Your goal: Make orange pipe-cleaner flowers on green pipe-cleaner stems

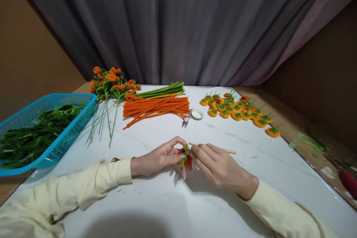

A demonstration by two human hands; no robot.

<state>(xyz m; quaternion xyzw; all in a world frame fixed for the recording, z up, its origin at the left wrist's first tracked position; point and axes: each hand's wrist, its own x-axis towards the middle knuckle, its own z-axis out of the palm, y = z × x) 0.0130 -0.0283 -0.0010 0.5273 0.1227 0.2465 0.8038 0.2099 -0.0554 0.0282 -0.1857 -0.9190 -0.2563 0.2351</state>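
Note:
Near the front middle of the table, my left hand (164,156) is closed on a small orange fuzzy pipe-cleaner flower head (188,160). A green pipe-cleaner piece (183,161) stands out from it, facing me. My right hand (216,163) comes in from the right, its fingertips pinched together at the flower's edge; they hide part of it. A thin wooden stick (231,151) passes behind the right fingers; whether they grip it or it lies on the table I cannot tell. Beyond the hands are small scissors (186,119) and a roll of green tape (196,115).
Orange pipe cleaners (156,107) and green pipe cleaners (160,92) lie at the back. Stemmed orange flowers (111,78) are heaped at back left, beside a blue basket (60,139) of green leaves (41,130). Several yellow-orange flower heads (237,115) spread at right. A red-handled tool (348,183) lies off the right edge.

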